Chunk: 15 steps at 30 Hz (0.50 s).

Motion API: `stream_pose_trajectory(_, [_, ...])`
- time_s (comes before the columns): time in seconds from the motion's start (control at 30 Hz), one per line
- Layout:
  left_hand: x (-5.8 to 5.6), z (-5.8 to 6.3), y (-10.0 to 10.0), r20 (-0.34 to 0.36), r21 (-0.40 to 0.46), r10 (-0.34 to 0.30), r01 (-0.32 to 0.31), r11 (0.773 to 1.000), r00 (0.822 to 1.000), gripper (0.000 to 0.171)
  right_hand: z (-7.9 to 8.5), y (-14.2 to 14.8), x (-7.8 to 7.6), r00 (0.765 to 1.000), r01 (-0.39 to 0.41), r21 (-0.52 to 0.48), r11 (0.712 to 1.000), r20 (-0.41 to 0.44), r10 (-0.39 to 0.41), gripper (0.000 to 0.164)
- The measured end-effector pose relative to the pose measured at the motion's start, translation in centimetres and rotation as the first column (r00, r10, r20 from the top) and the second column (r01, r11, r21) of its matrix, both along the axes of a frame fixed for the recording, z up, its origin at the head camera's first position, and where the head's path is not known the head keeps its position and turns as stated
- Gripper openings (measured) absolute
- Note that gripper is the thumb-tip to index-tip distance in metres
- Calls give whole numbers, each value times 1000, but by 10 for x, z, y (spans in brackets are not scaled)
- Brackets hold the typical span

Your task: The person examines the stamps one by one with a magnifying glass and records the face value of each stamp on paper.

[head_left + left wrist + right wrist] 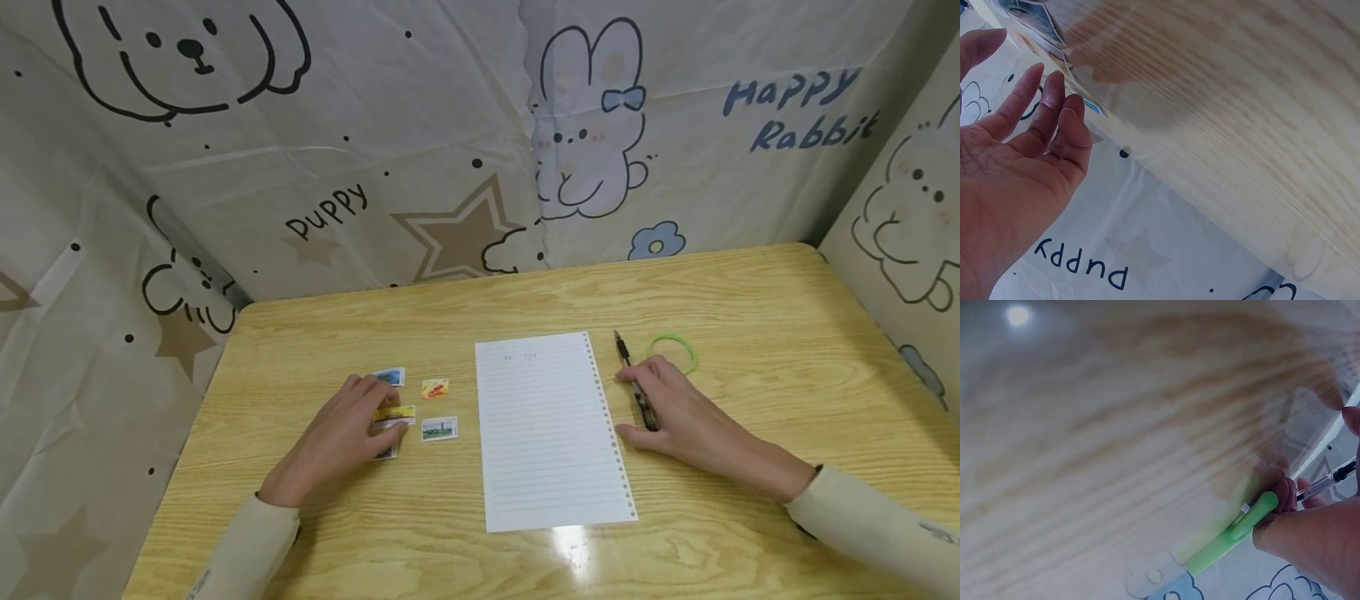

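Several small picture cards that look like postage stamps lie on the wooden table at centre left. My left hand (341, 425) rests over the left ones, fingers loosely bent, partly hiding a blue stamp (392, 377) and a yellow stamp (395, 413). To its right lie an orange stamp (435, 389) and a green landscape stamp (439, 429). My right hand (678, 417) rests at the right of a lined sheet (551, 433), thumb and fingers spread apart. A black pen (643, 407) with a clear barrel passes under its forefinger, tip pointing away.
A green ring-shaped band (692, 354) lies just beyond the right hand. The lined sheet has punched holes along its right edge and faint marks near the top. Patterned cloth (360, 150) hangs behind the wooden table (750, 308) and at both sides.
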<state>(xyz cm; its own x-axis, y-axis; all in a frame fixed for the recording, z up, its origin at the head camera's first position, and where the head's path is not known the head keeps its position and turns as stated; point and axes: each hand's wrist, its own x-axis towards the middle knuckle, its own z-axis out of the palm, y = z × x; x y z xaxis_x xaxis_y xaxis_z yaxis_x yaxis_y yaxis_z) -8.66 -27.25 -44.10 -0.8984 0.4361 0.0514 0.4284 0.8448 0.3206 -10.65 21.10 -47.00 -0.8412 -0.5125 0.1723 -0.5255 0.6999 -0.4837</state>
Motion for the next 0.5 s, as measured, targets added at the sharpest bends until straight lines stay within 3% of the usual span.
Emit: stream_pose_trajectory(0.5, [-1, -2, 0, -22, 4, -7, 7, 1000, 1000, 20, 0, -1, -2, 999, -46, 28, 999, -13, 47, 64])
